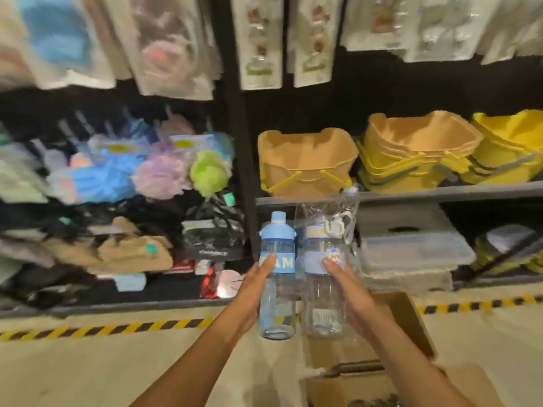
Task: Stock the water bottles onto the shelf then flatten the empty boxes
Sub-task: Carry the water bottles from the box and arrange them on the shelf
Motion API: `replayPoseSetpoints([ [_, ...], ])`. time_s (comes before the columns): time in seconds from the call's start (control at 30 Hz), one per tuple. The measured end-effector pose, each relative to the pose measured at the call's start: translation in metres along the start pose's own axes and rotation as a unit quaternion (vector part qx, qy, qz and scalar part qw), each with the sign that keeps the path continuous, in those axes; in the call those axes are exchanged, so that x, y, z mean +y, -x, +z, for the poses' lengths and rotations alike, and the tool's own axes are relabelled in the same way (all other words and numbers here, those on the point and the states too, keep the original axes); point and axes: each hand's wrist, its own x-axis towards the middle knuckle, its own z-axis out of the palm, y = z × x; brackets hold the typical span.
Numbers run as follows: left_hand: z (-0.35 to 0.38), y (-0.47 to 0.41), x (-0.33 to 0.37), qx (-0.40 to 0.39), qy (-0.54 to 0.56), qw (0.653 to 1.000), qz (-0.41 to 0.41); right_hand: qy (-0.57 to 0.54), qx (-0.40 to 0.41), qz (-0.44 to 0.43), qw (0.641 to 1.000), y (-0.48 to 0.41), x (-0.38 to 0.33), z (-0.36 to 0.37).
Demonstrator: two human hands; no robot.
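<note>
My left hand point(255, 289) grips a clear blue water bottle point(277, 289) with a light blue lid and band, held upright in front of the shelving. My right hand point(351, 292) grips a second clear bottle point(323, 304), still in a crinkled plastic bag that sticks up above its cap. The two bottles stand side by side, almost touching. An open cardboard box point(411, 321) lies on the floor below my right forearm. The grey shelf point(440, 193) edge runs just behind the bottle tops.
Tan and yellow baskets point(308, 160) stand on the right shelf; clear lidded containers point(411, 251) sit below. The left bay holds bath sponges point(158, 171) and folded cloths. Packaged goods hang above. Yellow-black floor tape point(117, 329) runs along the shelving base.
</note>
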Motion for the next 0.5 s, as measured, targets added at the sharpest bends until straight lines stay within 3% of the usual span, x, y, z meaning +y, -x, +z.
replayPoseSetpoints([
  [0.27,-0.156,0.091,0.026,0.111,0.080,0.989,0.052,0.088,-0.114,0.018,0.989,0.014,0.036,0.182],
  [0.5,-0.307,0.192,0.030,0.229,0.093,0.959,0.139,0.126,-0.214,0.006,0.969,0.047,0.107,0.361],
])
